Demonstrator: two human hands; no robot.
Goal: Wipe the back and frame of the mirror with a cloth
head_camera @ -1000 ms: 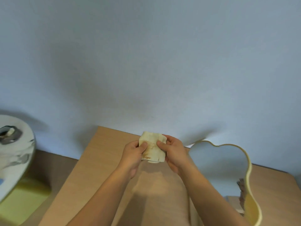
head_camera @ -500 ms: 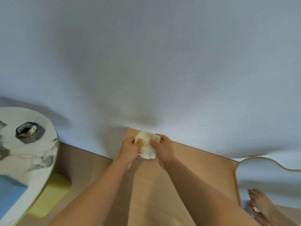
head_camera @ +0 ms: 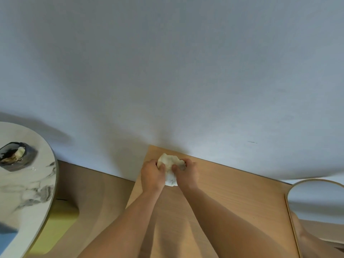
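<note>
Pale grey-blue wall [head_camera: 167,71] fills most of the view, and a light wooden board [head_camera: 232,198] lies below it, its far edge meeting the wall. Above the far end of that board, near the centre of the view, the cloth [head_camera: 170,171] is a crumpled cream wad held between both hands. The left hand [head_camera: 151,175] grips it from 9 o'clock, fingers curled and thumb pressed on the front; the right hand [head_camera: 186,174] grips it from 3 o'clock the same way, both thumbs nearly meeting on the fabric. A fold of cloth hangs below the thumbs. Both forearms run down toward 6 o'clock.

At 4 o'clock from the cloth, well apart from it, the mirror [head_camera: 316,202] sits at the right edge of the view, its thin gold-coloured frame [head_camera: 290,211] just beside the board's side; its glass reflects the wall.

At 9 o'clock, a round marble table [head_camera: 28,192] carries a dark dish [head_camera: 15,153]. Something yellow [head_camera: 55,228] lies on the floor beneath its edge.
</note>
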